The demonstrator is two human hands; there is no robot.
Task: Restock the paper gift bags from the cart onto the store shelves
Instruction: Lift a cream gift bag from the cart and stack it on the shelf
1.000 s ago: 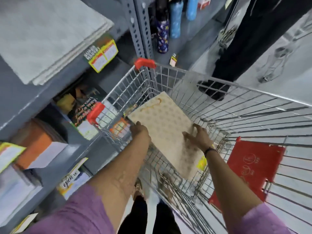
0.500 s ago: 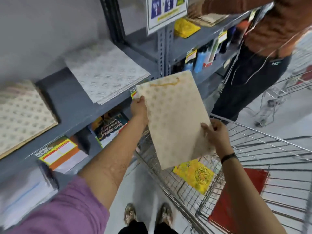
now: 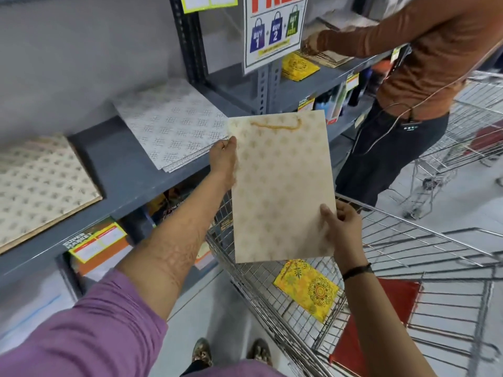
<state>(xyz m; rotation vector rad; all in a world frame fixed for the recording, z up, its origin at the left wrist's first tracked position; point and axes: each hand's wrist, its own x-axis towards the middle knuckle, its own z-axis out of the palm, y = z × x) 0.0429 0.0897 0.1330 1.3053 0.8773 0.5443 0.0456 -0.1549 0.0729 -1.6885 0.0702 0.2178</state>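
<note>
I hold a flat cream gift bag with gold motifs and a gold cord handle (image 3: 280,186) upright above the wire cart (image 3: 408,240). My left hand (image 3: 224,159) grips its left edge near the top. My right hand (image 3: 341,227) pinches its lower right corner. In the cart lie a yellow patterned bag (image 3: 310,289) and a red bag (image 3: 381,322). On the grey shelf (image 3: 117,164) to my left rest a white patterned stack (image 3: 174,123) and a cream gold-patterned stack (image 3: 40,183).
A person in an orange top (image 3: 424,63) stands at the right, handling brown bags on the neighbouring shelf, with a second cart (image 3: 468,137) behind. A "buy 1, buy 2" sign (image 3: 275,31) hangs on the upright. Lower shelves hold boxed goods with price tags (image 3: 95,240).
I have lifted the cream bag out of the cart and up to shelf height, and my view has risen from the cart to the shelves.
</note>
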